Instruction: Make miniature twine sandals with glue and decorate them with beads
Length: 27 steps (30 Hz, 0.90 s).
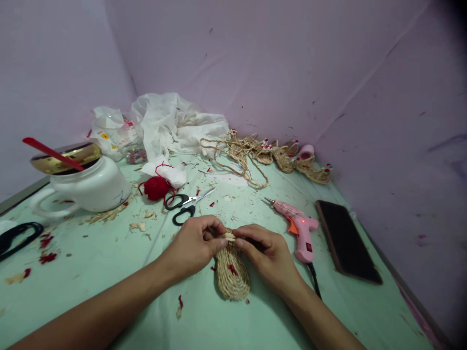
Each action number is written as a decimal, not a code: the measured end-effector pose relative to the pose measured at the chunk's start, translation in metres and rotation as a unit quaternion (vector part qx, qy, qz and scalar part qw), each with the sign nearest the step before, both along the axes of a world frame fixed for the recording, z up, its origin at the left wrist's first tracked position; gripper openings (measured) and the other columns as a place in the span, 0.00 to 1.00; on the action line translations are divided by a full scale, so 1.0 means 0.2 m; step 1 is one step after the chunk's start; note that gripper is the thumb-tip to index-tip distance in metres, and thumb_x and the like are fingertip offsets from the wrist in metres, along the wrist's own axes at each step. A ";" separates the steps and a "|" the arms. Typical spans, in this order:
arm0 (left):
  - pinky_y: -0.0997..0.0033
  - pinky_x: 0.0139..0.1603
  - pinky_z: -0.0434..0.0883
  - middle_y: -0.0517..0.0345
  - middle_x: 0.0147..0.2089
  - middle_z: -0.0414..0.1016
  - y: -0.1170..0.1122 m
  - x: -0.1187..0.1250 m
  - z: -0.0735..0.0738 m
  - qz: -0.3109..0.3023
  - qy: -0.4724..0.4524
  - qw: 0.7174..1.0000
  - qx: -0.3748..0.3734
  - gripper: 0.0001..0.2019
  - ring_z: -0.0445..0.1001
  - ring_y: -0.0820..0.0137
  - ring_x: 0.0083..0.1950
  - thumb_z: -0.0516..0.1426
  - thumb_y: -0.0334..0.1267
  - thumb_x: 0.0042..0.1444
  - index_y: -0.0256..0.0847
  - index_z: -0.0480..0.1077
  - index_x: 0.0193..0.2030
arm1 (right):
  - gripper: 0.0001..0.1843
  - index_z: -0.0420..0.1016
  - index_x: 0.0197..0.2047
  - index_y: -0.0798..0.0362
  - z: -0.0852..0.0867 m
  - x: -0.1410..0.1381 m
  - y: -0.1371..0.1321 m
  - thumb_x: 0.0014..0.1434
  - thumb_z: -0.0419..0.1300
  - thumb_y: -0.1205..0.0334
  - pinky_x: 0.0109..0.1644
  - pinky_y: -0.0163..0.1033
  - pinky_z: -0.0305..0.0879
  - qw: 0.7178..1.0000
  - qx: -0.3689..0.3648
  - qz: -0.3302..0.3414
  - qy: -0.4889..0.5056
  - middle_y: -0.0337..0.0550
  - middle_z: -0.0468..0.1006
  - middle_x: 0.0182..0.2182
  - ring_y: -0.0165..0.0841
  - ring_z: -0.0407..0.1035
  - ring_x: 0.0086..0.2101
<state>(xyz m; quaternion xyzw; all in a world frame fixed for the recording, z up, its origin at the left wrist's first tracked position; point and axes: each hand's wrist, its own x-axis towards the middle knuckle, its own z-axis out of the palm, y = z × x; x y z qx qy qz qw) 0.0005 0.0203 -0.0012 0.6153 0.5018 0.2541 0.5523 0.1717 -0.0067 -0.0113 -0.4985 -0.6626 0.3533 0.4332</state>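
A small woven straw sole (231, 274) lies on the pale green table (109, 272) in front of me, with red flecks on it. My left hand (195, 245) pinches its far end from the left, fingers closed on the straw. From the right, my right hand (264, 253) pinches the same end, its fingertips meeting the left ones at the top of the piece.
Black-handled scissors (184, 204) and a red yarn ball (156, 188) lie just beyond my hands. A pink glue gun (299, 228) and a dark phone (346, 240) sit right. A white pot (91, 184), plastic bags (175, 124) and straw cord with woven pieces (262, 155) are at the back.
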 end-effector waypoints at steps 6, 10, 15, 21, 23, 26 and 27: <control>0.77 0.22 0.56 0.67 0.19 0.60 0.00 0.01 0.00 0.004 0.012 1.000 0.015 0.05 0.57 0.78 0.22 0.57 0.36 0.45 0.37 0.66 0.29 | 0.07 0.77 0.34 0.53 0.00 0.00 0.00 0.53 0.59 0.68 0.37 0.38 0.67 1.000 0.007 -0.004 -0.012 0.43 0.78 0.30 0.33 0.72 0.32; 0.77 0.22 0.56 0.67 0.19 0.60 0.01 0.02 0.00 0.004 0.015 1.000 0.021 0.05 0.57 0.78 0.22 0.57 0.36 0.45 0.37 0.66 0.29 | 0.07 0.77 0.34 0.53 0.00 -0.01 0.00 0.53 0.58 0.68 0.37 0.38 0.67 1.000 0.015 -0.005 -0.022 0.43 0.78 0.31 0.32 0.72 0.32; 0.78 0.22 0.56 0.67 0.20 0.60 0.01 0.01 0.02 -0.011 0.021 0.999 0.024 0.07 0.58 0.77 0.22 0.57 0.38 0.46 0.37 0.66 0.31 | 0.07 0.76 0.35 0.53 0.01 0.01 0.00 0.54 0.56 0.66 0.37 0.37 0.66 1.000 -0.014 -0.006 0.004 0.43 0.78 0.31 0.32 0.71 0.32; 0.78 0.20 0.55 0.70 0.17 0.58 0.03 -0.03 0.09 0.008 0.024 1.000 0.009 0.11 0.56 0.78 0.19 0.57 0.38 0.45 0.37 0.65 0.36 | 0.10 0.74 0.36 0.55 0.04 0.08 0.01 0.53 0.56 0.61 0.21 0.32 0.60 0.989 -0.108 -0.080 0.059 0.35 0.69 0.18 0.26 0.62 0.18; 0.79 0.18 0.54 0.70 0.16 0.58 0.03 -0.04 0.10 0.022 0.037 0.999 0.007 0.09 0.56 0.79 0.17 0.57 0.37 0.44 0.38 0.65 0.33 | 0.09 0.74 0.35 0.55 0.05 0.08 0.01 0.50 0.58 0.62 0.20 0.32 0.59 0.986 -0.138 -0.078 0.057 0.35 0.69 0.18 0.25 0.61 0.17; 0.79 0.17 0.52 0.70 0.15 0.58 0.03 -0.04 0.10 0.014 0.043 0.999 0.000 0.07 0.56 0.79 0.17 0.57 0.37 0.43 0.38 0.66 0.30 | 0.08 0.75 0.34 0.54 0.04 0.07 0.01 0.49 0.60 0.63 0.18 0.31 0.59 0.986 -0.153 -0.039 0.049 0.39 0.73 0.24 0.24 0.60 0.17; 0.80 0.17 0.52 0.70 0.15 0.58 0.03 -0.03 0.10 0.010 0.043 0.999 -0.004 0.07 0.56 0.79 0.16 0.58 0.37 0.43 0.38 0.66 0.29 | 0.08 0.75 0.35 0.54 0.04 0.06 0.00 0.49 0.59 0.64 0.18 0.31 0.59 0.988 -0.146 -0.023 0.044 0.40 0.74 0.27 0.24 0.61 0.18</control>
